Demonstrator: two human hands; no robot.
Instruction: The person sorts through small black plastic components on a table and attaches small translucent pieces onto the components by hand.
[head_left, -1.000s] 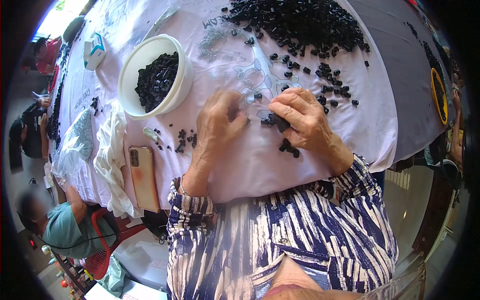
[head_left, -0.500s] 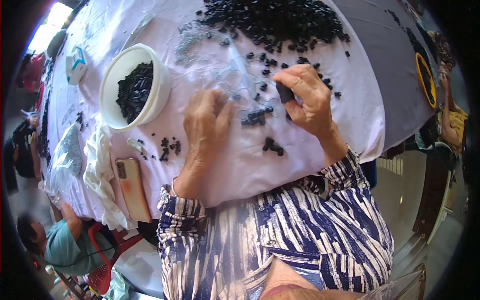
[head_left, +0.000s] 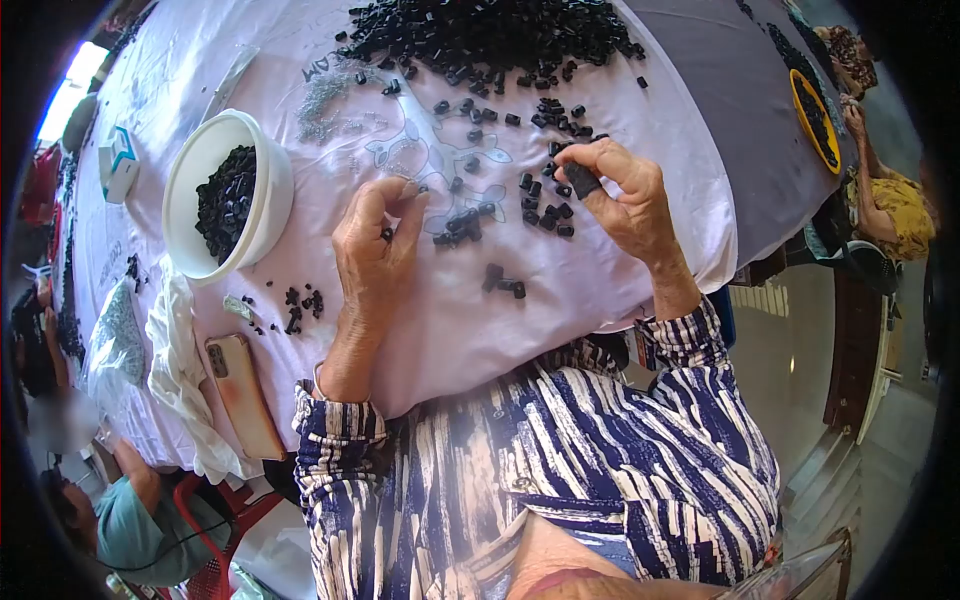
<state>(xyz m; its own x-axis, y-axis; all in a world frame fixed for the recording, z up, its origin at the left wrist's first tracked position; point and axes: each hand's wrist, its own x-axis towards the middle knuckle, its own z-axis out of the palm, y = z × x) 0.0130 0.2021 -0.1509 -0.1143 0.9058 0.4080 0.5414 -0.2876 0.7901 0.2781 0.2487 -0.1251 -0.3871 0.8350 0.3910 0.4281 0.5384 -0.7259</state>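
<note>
My left hand (head_left: 375, 240) is raised over the cloth, thumb and forefinger pinched around something small that I cannot make out. A small black piece (head_left: 388, 235) shows within its curled fingers. My right hand (head_left: 625, 195) has its fingertips drawn together beside loose small black pieces (head_left: 548, 215). Something black (head_left: 581, 180) covers or sits at its thumb and fingers; whether it is a finger cover or a held piece is unclear. Between the hands lies a little row of black pieces (head_left: 465, 224). Another few pieces (head_left: 504, 282) lie nearer my body.
A large heap of black pieces (head_left: 480, 35) spreads at the far side. To the left stand a white tub (head_left: 275, 205) part-filled with black pieces, a phone (head_left: 245, 395), a white cloth (head_left: 180, 350) and a small box (head_left: 118, 165). A yellow-rimmed tray (head_left: 815, 120) is near another person's hands.
The whole view has shifted slightly. My left hand's fingers have lifted into a pinch. More black pieces now lie spread just left of my right hand.
</note>
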